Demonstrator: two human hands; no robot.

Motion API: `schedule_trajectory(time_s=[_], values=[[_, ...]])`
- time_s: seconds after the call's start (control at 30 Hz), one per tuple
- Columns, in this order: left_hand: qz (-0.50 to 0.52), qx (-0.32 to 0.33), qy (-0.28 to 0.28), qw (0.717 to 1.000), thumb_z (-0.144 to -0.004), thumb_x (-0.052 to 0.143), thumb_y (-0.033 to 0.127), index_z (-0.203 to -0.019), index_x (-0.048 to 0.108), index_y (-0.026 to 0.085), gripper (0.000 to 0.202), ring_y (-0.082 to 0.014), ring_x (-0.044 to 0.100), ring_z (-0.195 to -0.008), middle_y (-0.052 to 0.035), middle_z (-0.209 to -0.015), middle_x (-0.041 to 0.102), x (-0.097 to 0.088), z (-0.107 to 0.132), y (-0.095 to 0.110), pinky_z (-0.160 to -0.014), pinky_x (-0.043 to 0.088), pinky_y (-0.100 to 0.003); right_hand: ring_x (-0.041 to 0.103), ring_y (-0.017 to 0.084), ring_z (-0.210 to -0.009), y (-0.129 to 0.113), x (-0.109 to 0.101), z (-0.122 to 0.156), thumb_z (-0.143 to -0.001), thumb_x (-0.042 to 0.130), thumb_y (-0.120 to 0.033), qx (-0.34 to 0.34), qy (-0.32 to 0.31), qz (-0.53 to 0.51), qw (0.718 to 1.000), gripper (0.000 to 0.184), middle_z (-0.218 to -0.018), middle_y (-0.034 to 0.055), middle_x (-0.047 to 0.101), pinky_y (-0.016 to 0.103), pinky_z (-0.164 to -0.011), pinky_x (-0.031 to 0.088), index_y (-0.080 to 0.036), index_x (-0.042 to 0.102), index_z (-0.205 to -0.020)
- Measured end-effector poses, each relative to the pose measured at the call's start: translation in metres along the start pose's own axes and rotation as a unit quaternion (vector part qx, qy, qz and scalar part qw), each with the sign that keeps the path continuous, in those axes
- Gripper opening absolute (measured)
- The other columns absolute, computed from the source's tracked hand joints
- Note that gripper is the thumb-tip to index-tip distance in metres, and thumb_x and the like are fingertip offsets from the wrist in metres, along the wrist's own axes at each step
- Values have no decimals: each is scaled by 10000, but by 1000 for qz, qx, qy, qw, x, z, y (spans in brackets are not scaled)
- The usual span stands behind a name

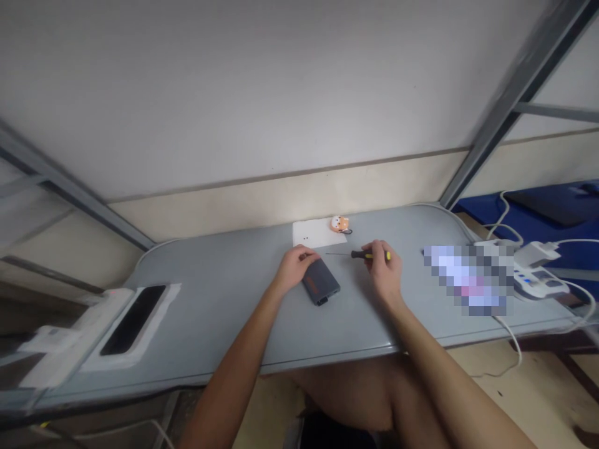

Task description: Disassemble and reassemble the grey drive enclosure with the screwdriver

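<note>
On the grey table lies a dark grey, flat box-shaped device (322,284) with reddish lettering; its exact kind I cannot tell. My left hand (294,267) is closed on its far left end, thumb and fingers around the edge. A small dark part shows at the device's near end. Right of it, my right hand (384,269) holds a screwdriver (362,254) by its black and yellow handle, the thin shaft pointing left, apart from the device. Behind lies a white sheet of paper (312,233) with tiny dark bits on it, perhaps screws.
An orange and white animal-shaped case (339,224) with a dark loop sits on the paper. At left rests a black-screened phone (134,320). A blurred-out object (468,280) and a white power strip (538,280) with cables are at right. Wall and metal posts border the table (224,274).
</note>
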State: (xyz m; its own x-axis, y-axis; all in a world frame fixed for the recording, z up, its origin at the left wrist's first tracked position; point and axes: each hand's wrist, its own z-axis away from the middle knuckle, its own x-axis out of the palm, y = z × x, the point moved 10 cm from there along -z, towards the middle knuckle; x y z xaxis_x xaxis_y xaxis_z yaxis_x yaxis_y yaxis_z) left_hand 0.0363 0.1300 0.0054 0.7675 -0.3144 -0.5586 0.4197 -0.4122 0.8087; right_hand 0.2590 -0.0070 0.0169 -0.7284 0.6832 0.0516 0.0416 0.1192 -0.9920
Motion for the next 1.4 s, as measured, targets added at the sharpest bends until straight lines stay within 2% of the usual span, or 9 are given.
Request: schedule_trajectory(time_s=[0.23, 0.4, 0.57, 0.77, 0.87, 1.0, 1.1, 1.27, 1.4], values=[[-96, 2, 76, 992, -877, 762, 253, -850, 792, 211, 59, -210, 642, -902, -44, -893, 730, -30, -41, -10, -913, 493, -356, 549, 160, -647, 24, -18, -18, -934, 548, -575, 28, 63, -4, 998, 435, -661, -6, 580, 290, -636, 429, -193, 698, -788], [-198, 43, 41, 978, -902, 762, 297, -911, 808, 227, 84, -226, 622, -965, -47, -915, 702, -23, -66, -6, -937, 484, -366, 542, 160, -633, 24, -27, -21, -942, 531, -588, 30, 74, 6, 997, 452, -646, -10, 575, 291, -622, 421, -197, 700, -792], [-224, 65, 5, 972, -926, 731, 321, -920, 801, 225, 119, -235, 626, -1037, -55, -998, 697, -14, -67, -10, -971, 486, -365, 528, 151, -615, 22, -35, -18, -939, 542, -536, 28, 87, 11, 996, 411, -633, -20, 565, 285, -617, 420, -196, 691, -763], [-203, 100, -19, 974, -979, 623, 373, -1057, 772, 213, 233, -224, 630, -1034, -69, -1097, 673, -24, -45, 11, -962, 508, -368, 532, 155, -632, 20, -39, -18, -931, 551, -512, 26, 105, -4, 994, 392, -640, -15, 570, 288, -622, 420, -188, 697, -767], [-136, 66, -112, 982, -1001, 568, 476, -1276, 696, 234, 389, -190, 640, -922, -72, -1234, 672, -31, -16, 17, -869, 539, -351, 508, 153, -600, 6, -46, -15, -920, 546, -455, 2, 134, 3, 991, 358, -609, -22, 541, 290, -596, 400, -187, 680, -725], [-99, 35, -261, 960, -852, 772, 508, -1525, 503, 313, 751, -239, 638, -1120, -76, -1432, 613, -28, 32, 19, -946, 557, -366, 487, 148, -590, -28, -57, -5, -878, 526, -352, -83, 169, 23, 982, 328, -577, -17, 527, 287, -584, 371, -201, 617, -602], [-85, 67, -281, 954, -848, 782, 440, -1549, 476, 323, 773, -272, 609, -1258, -85, -1535, 544, -21, 47, 28, -1048, 536, -407, 431, 133, -543, -50, -45, 3, -831, 522, -278, -138, 110, 27, 984, 333, -506, -28, 442, 282, -542, 316, -214, 515, -504], [-139, 147, -268, 942, -793, 837, 470, -1553, 473, 306, 858, -337, 434, -1498, -96, -1634, 447, 4, 47, 46, -1259, 347, -502, 391, 107, -495, -66, 5, 23, -853, 516, -265, -162, -54, 115, 979, 362, -474, -41, 408, 282, -515, 275, -209, 460, -500], [-202, 145, -245, 937, -729, 881, 520, -1539, 468, 286, 940, -365, 400, -1503, -102, -1652, 416, 18, 44, 52, -1225, 376, -514, 369, 97, -479, -71, 22, 34, -885, 511, -278, -190, -73, 162, 966, 390, -459, -51, 385, 275, -519, 289, -211, 433, -508]])
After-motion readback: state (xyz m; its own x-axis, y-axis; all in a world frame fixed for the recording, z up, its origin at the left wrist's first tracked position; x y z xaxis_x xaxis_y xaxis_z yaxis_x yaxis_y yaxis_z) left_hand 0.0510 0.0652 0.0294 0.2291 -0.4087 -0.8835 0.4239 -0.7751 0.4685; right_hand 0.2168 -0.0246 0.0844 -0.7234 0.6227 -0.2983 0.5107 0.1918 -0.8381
